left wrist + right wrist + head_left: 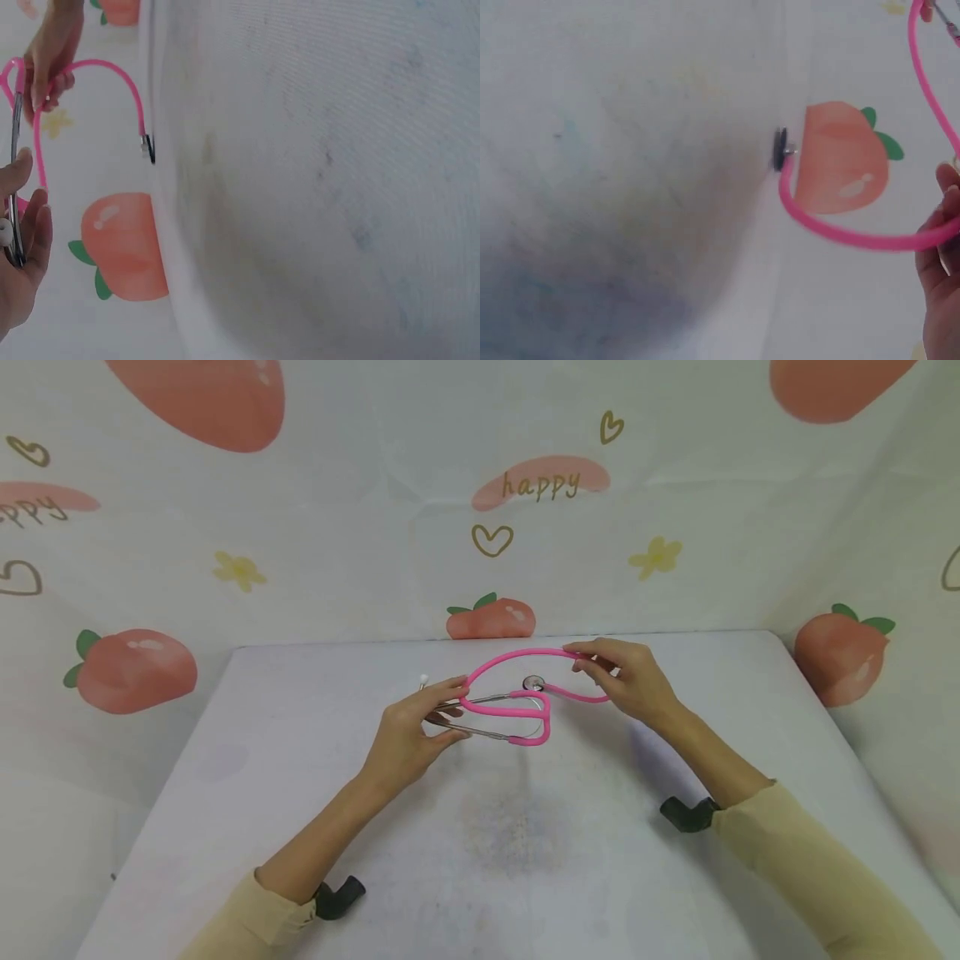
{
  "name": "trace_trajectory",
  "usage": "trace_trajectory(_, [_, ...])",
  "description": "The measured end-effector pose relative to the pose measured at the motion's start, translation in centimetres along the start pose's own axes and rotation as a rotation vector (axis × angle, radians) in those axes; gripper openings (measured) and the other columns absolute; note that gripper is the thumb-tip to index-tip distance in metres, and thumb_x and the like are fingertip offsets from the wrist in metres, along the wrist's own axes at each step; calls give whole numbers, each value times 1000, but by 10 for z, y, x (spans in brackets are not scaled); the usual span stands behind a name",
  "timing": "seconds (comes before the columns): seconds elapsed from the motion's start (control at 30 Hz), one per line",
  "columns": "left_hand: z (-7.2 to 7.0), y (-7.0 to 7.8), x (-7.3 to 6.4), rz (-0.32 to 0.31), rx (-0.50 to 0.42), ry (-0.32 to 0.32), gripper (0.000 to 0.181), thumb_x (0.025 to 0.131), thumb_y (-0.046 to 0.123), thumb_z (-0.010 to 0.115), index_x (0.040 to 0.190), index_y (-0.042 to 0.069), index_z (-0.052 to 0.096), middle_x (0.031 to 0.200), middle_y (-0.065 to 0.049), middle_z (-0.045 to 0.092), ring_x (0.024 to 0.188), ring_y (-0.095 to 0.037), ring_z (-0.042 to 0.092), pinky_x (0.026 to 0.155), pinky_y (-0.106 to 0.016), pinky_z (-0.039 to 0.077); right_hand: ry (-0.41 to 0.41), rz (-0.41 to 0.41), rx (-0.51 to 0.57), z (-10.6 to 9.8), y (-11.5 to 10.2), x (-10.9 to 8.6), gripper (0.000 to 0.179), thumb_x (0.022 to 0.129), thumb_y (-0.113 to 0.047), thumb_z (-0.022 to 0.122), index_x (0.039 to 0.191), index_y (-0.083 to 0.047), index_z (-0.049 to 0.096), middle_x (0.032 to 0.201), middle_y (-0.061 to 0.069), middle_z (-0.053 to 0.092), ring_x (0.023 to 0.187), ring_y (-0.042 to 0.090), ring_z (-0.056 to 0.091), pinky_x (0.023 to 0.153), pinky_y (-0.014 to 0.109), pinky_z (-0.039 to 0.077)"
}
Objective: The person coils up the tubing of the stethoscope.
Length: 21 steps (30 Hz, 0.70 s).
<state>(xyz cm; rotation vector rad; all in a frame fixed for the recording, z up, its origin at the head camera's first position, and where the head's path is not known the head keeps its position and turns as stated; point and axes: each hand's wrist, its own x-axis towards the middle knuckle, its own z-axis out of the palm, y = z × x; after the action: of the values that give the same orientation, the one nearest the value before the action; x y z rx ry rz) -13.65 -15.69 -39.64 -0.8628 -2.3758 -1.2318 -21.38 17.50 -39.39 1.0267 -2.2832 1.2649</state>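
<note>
A stethoscope with pink tubing (504, 712) is held above the white table by both hands. My left hand (401, 739) grips its metal ear tubes (487, 735), with fingers also at a bend of the tubing; a white ear tip (424, 679) sticks out past them. Farther along, my right hand (633, 681) pinches the tubing between thumb and fingers. From there the tube curves back to the round chest piece (533, 682), which hangs free between the hands. In the right wrist view the chest piece (781, 150) appears edge-on, at the tube's end.
The white tabletop (525, 893) spreads below the hands, with faint stains near its middle. Behind it stands a white cloth backdrop (360, 543) printed with fruit, hearts and flowers. Black curved pieces (339, 898) stick out at both sleeve cuffs.
</note>
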Motion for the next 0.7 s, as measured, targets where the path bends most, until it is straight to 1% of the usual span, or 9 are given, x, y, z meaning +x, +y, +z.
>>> trace_trajectory(0.13, [4,1,0,-14,-4,4,59,72,0,87,126,5,65,132,-4,64,79,-11,68,76,-27,58,-13,-38,-21,-6,-23,6,28,81,14,73,108,4,73,78,12,70,59,10,54,52,11,39])
trace_trajectory(0.2, [7,3,-1,-26,-16,-2,55,72,0,87,123,5,66,131,-3,65,77,-9,67,76,-25,58,-20,-49,-38,-8,-27,6,28,79,15,74,106,5,74,77,9,69,58,11,50,51,12,35])
trace_trajectory(0.27, [10,6,-1,-31,-26,-13,53,72,1,87,121,5,66,127,-3,67,76,-8,69,74,-24,58,-38,-41,-46,-8,-28,6,29,79,14,75,105,4,74,76,5,68,56,11,45,49,14,33])
trace_trajectory(0.37, [15,7,-2,-22,-18,-28,55,72,2,88,122,6,67,119,-3,70,78,-8,71,69,-22,58,-86,2,-51,-8,-17,1,31,82,7,77,111,-3,75,75,-2,64,55,8,40,48,16,33])
trace_trajectory(0.43, [17,8,-2,-16,-8,-27,57,71,4,88,124,7,67,115,-4,72,78,-9,72,67,-21,58,-122,41,-43,-8,-17,-2,31,84,2,76,114,-7,75,77,-3,66,57,7,44,48,17,37])
trace_trajectory(0.5, [18,9,-2,-16,-11,-21,60,70,3,88,126,9,67,113,-3,72,78,-10,72,68,-21,58,-151,78,-29,-8,-17,-6,31,87,-2,75,117,-9,74,79,-3,69,60,7,52,48,18,38])
trace_trajectory(0.6, [18,11,-1,-31,-23,-14,62,71,6,88,129,11,66,111,-2,72,78,-8,72,70,-20,57,-183,138,-6,-7,-18,-11,30,88,-4,75,118,-10,74,83,-1,73,63,12,59,48,20,39])
trace_trajectory(0.67, [18,12,0,-35,-29,-13,62,72,7,88,130,12,66,111,-2,73,78,-7,72,72,-19,57,-205,174,-8,-6,-18,-15,30,87,-3,75,116,-8,74,82,1,73,60,13,58,47,20,39])
trace_trajectory(0.7, [17,13,1,-37,-24,-12,61,73,8,87,130,12,66,111,-3,73,78,-7,72,72,-18,57,-215,191,-14,-6,-18,-16,30,86,-2,76,116,-8,75,83,2,73,58,15,55,47,20,39])
